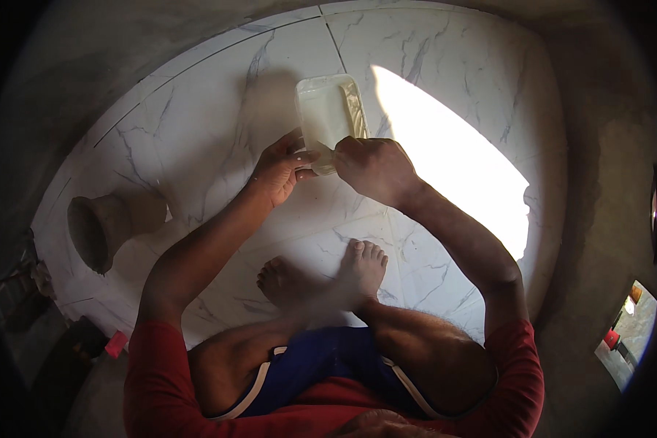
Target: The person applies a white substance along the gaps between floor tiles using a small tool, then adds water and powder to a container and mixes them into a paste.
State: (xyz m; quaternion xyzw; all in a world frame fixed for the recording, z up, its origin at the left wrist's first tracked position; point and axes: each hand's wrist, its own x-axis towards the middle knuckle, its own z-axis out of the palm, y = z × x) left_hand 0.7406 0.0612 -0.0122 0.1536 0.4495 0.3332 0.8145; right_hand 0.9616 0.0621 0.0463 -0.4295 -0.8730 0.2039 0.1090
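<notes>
A pale, translucent rectangular container [325, 106] with a whitish inside is held at its near end between both hands, above the marble-look tiles. My left hand [283, 168] grips its left side near the lower corner, fingers bent around it. My right hand [374, 166] is closed at the container's near right end; whether it holds the rim itself or a small thing at it is hidden behind the fingers.
White veined tiles [452, 95] with a bright sunlit patch surround me, bordered by grey walls [593, 204]. A cement-coloured cylindrical pipe or mould [124, 226] lies at the left. A small pink item [116, 344] is at lower left. My bare feet [365, 270] are below my hands.
</notes>
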